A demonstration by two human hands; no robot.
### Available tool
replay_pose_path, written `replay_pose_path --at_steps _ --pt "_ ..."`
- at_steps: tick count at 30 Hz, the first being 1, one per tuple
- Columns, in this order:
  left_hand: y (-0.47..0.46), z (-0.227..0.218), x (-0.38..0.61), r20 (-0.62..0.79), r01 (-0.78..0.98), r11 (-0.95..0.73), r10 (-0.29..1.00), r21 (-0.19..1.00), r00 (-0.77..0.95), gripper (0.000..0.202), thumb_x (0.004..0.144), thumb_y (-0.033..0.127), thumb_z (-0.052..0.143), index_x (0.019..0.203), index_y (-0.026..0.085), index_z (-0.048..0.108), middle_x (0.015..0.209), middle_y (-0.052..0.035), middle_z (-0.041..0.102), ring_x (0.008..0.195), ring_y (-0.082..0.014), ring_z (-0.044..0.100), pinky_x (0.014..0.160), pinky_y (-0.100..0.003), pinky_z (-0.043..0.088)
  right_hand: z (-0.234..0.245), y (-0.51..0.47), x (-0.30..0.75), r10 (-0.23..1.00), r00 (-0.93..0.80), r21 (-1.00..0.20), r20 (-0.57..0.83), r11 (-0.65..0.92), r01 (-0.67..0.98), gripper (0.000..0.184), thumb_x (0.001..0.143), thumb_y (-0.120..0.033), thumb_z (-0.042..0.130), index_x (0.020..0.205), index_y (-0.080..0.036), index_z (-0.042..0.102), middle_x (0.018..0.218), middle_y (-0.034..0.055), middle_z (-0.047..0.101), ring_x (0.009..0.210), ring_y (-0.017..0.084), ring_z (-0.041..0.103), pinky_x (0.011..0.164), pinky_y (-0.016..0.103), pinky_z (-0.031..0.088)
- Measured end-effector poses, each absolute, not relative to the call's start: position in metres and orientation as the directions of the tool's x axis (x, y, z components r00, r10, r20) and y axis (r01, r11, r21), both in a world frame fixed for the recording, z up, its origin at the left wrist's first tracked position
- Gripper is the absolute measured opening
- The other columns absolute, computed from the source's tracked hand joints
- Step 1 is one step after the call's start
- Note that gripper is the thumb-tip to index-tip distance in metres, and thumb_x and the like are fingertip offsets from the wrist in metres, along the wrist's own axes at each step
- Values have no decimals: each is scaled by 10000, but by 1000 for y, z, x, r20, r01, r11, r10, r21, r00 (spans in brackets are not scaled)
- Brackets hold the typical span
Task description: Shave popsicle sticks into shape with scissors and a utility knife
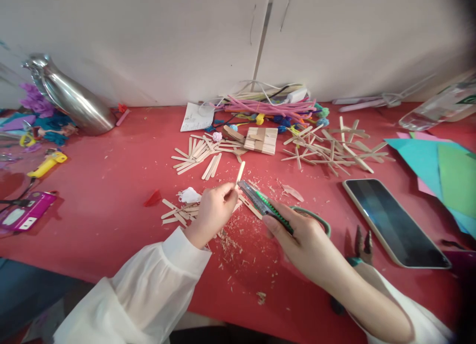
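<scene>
Wall, white and panelled, behind red table (92,185) strewn with shavings; phone (396,222) near right, loose sticks (197,158) far centre. Right hand (305,240) grips utility knife (260,201); left hand (213,210) pinches 1 craft stick (240,173) upright, blade just beside it.

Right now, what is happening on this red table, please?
A person in white sleeves is working with both bare hands over a red table. The left hand holds a wooden craft stick upright by its lower end. The right hand holds a green utility knife, its tip next to the stick. Wood shavings lie below the hands. More loose sticks lie further back, a pile of crossed sticks to the right, and a phone lies flat near the right arm.
</scene>
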State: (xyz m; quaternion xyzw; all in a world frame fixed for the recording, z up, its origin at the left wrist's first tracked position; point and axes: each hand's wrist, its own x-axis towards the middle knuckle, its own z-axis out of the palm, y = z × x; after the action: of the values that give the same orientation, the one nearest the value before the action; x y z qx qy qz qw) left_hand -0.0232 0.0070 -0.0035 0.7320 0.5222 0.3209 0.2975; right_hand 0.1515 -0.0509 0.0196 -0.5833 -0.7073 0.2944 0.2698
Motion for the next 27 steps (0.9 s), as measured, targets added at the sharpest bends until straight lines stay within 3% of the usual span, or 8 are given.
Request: replay_pose_path --at_steps 8,10,13,15,20,27 --pt "8 0 -22 151 655 -299 950 694 274 282 868 269 426 632 172 546 516 -4 567 461 -114 518 478 -213 353 14 -52 150 921 -177 -371 347 308 876 376 870 -339 358 989 -104 626 479 10 529 418 161 526 393 245 355" --pt "8 -1 -22 152 655 -296 951 695 268 274 863 262 432 631 172 547 517 -4 574 474 -119 535 486 -213 366 16 -51 152 946 -153 -439 285 271 857 363 864 -363 368 978 -128 620 475 -8 518 397 143 497 390 237 350" --pt "11 -3 -24 163 608 -276 958 744 235 238 858 248 440 670 172 565 593 -15 630 549 -130 595 534 -217 420 20 -49 157 991 -130 -668 29 116 735 305 857 -415 384 856 -185 584 448 -61 444 357 106 438 393 218 359" --pt "13 -5 -26 139 527 -230 968 818 207 204 858 242 446 715 172 573 663 -22 662 620 -138 636 583 -221 461 21 -48 160 990 -123 -743 -64 35 668 293 854 -439 390 806 -198 549 453 -76 409 353 97 425 391 213 357" --pt "15 -8 -26 25 336 -95 978 937 207 202 863 293 466 741 162 560 748 -40 679 671 -145 674 625 -225 509 18 -49 159 993 -118 -732 -8 75 678 274 858 -429 408 817 -194 543 492 -63 464 377 91 424 409 207 357" --pt "9 -7 -21 -26 312 -43 977 949 213 211 859 320 481 747 153 542 757 -48 668 685 -154 685 636 -228 523 16 -51 157 990 -135 -721 38 121 683 272 867 -405 406 851 -186 567 496 -53 492 394 96 415 422 207 366"
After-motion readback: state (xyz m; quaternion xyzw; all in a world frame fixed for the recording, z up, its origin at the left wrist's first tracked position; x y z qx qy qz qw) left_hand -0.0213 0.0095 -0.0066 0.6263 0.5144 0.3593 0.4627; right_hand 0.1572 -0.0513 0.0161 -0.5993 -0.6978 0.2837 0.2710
